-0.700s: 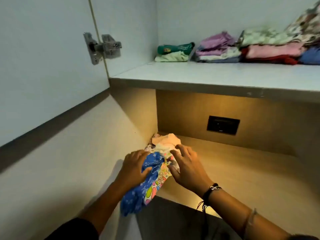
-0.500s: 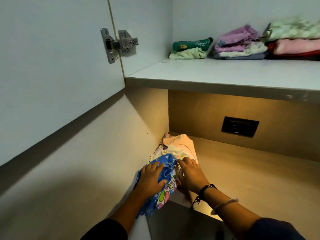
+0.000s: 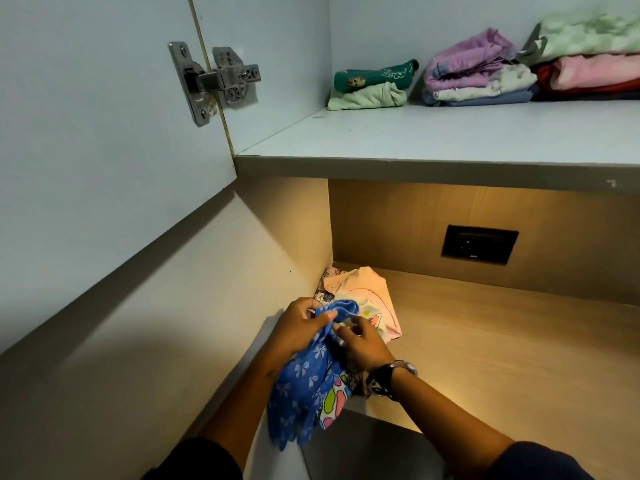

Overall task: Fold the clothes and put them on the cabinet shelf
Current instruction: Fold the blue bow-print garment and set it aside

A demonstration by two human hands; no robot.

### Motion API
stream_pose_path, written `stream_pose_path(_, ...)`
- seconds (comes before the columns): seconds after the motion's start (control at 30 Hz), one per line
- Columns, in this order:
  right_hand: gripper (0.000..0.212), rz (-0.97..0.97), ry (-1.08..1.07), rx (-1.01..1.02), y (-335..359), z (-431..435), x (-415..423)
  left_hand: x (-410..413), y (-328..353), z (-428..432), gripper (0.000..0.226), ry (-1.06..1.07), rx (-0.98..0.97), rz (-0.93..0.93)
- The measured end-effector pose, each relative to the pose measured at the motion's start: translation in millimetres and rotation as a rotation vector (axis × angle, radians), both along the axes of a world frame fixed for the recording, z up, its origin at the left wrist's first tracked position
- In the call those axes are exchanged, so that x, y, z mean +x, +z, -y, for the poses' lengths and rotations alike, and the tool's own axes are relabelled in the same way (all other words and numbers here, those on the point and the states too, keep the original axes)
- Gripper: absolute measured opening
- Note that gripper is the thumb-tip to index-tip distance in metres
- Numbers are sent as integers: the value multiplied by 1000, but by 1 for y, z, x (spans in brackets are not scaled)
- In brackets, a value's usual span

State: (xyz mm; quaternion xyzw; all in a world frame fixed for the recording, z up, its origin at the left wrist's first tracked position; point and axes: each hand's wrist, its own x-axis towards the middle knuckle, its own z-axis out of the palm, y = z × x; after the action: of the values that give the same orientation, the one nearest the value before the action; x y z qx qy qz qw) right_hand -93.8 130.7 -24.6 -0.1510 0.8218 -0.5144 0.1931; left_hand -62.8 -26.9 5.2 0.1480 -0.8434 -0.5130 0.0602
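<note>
A loose pile of clothes [image 3: 367,299] lies in the left corner of the lit wooden counter [image 3: 502,348], with pink and patterned pieces on top. My left hand [image 3: 299,327] grips the upper edge of a blue garment with white bows [image 3: 304,389], which hangs down over the counter's front edge. My right hand [image 3: 360,344] pinches the same blue garment just beside it, over a colourful printed piece [image 3: 334,403]. Above, the pale cabinet shelf [image 3: 433,133] carries folded stacks: a green one [image 3: 370,86], a purple one [image 3: 474,71] and a pink and red one [image 3: 588,72].
The open cabinet door [image 3: 86,116] with its metal hinge [image 3: 211,81] stands at the left. A black wall socket [image 3: 479,244] sits in the wooden back panel under the shelf. The shelf's front edge juts out above the counter.
Both hands went from pressing flat on the pile to closing on the blue garment's top edge and lifting it slightly. The view has moved closer and to the left.
</note>
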Motion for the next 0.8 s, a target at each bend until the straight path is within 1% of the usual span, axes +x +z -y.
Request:
stream_pose_path(0.03,17,45,7,-104,8,0,1,2,14,-4,17,-12,76,-12)
stream_pose_path(0.07,15,64,9,-196,17,-1,2,3,26,-9,14,-23,145,-31)
stream_pose_path(0.1,22,119,15,-330,28,-3,4,5,37,-15,11,-30,202,-58)
stream_pose_path(0.13,35,129,38,-436,39,-7,7,6,46,-22,11,-36,250,-91)
stream_pose_path(0.17,44,120,62,-506,50,-11,11,7,56,-28,12,-39,282,-119)
stream_pose_path(0.2,49,92,88,-557,61,-17,13,8,65,-36,17,-46,312,-141)
stream_pose_path(0.27,47,14,105,-614,80,-26,16,9,83,-49,27,-67,385,-177)
stream_pose_path(0.37,37,-92,57,-648,108,-54,13,7,111,-75,40,-133,498,-200)
stream_pose_path(0.47,34,-82,75,-714,134,-90,8,5,136,-104,44,-246,610,-196)
stream_pose_path(0.5,35,-106,59,-705,142,-104,6,4,143,-114,44,-289,632,-179)
stream_pose_path(0.53,34,-141,39,-693,149,-118,3,3,149,-125,44,-322,614,-169)
stream_pose_path(0.57,32,-174,9,-680,155,-130,1,2,153,-135,41,-341,546,-183)
stream_pose_path(0.6,27,-199,-28,-668,159,-144,-3,0,157,-147,37,-338,432,-224)
stream_pose_path(0.67,20,-204,-99,-642,165,-173,-10,-4,162,-168,25,-269,128,-367)
stream_pose_path(0.7,18,-190,-117,-638,168,-187,-13,-8,161,-177,31,-224,-90,-418)
stream_pose_path(0.73,16,-166,-111,-635,171,-200,-16,-11,159,-182,47,-212,-317,-422)
stream_pose_path(0.77,14,-142,-86,-618,174,-215,-19,-15,160,-190,64,-251,-487,-402)
stream_pose_path(0.8,13,-124,-43,-588,177,-229,-21,-19,162,-198,73,-317,-585,-377)
